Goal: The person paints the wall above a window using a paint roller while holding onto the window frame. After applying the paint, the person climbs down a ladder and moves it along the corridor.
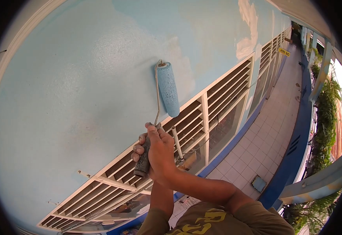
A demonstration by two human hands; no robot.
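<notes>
My right hand (159, 152) is closed around the dark grip of a paint roller (168, 89). The roller's light-blue sleeve lies against the light-blue wall (80, 78), just above the louvred window frame. Its thin metal shaft runs down from the sleeve into my fist. My left forearm (161, 200) rises from below, and that hand is hidden behind my right wrist, close to the grip's lower end. I cannot tell whether it holds the grip.
White louvred windows (202, 113) run along the wall below the painted area. Unpainted pale patches (247, 27) show further along the wall. A tiled corridor floor (269, 133) lies far below, bordered by a blue parapet (296, 145) and green plants (328, 105).
</notes>
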